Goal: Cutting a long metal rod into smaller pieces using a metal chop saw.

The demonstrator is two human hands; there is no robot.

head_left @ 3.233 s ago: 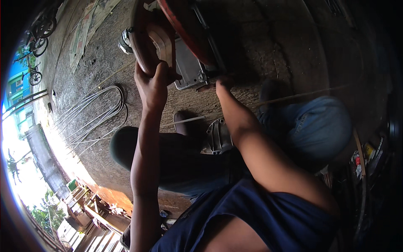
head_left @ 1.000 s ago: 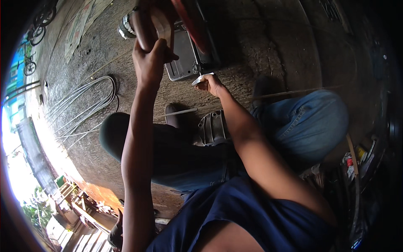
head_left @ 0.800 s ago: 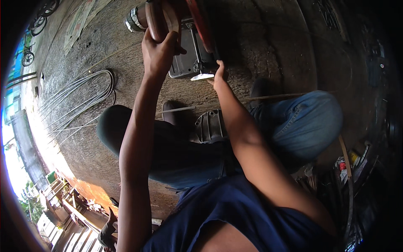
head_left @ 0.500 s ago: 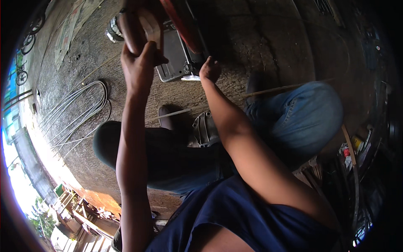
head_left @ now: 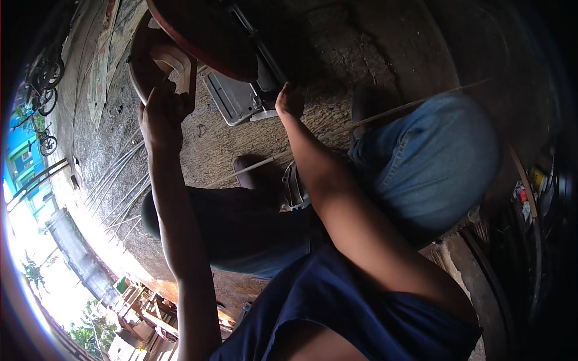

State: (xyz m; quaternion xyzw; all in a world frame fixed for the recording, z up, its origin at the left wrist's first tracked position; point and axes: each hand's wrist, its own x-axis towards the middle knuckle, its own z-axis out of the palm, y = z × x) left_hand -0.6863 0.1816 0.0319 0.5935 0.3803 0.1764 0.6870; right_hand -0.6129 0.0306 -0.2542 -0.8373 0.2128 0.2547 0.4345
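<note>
My left hand (head_left: 162, 117) is closed around the brownish loop handle (head_left: 185, 78) of a cut-off saw. The saw's round red-edged guard (head_left: 205, 45) rises beside the handle, over the grey metal base (head_left: 230, 99) on the ground. My right hand (head_left: 291, 101) is at the base's near right corner, by a long dark metal bar (head_left: 256, 39). Its fingers are curled and in shadow, so what they grip cannot be made out. A thin rod (head_left: 325, 135) crosses the ground between my feet and passes behind my right forearm.
Several long thin rods (head_left: 123, 174) lie on the rough concrete floor at left. A metal part (head_left: 293, 186) sits between my legs. Bicycles (head_left: 48, 102) stand far left, wooden pieces (head_left: 153, 313) lower left. Scraps and litter (head_left: 527, 195) lie at right.
My left hand and the saw's handle have moved left, and the guard now shows broader above the base. The right hand stays by the base corner. The whole view has shifted slightly.
</note>
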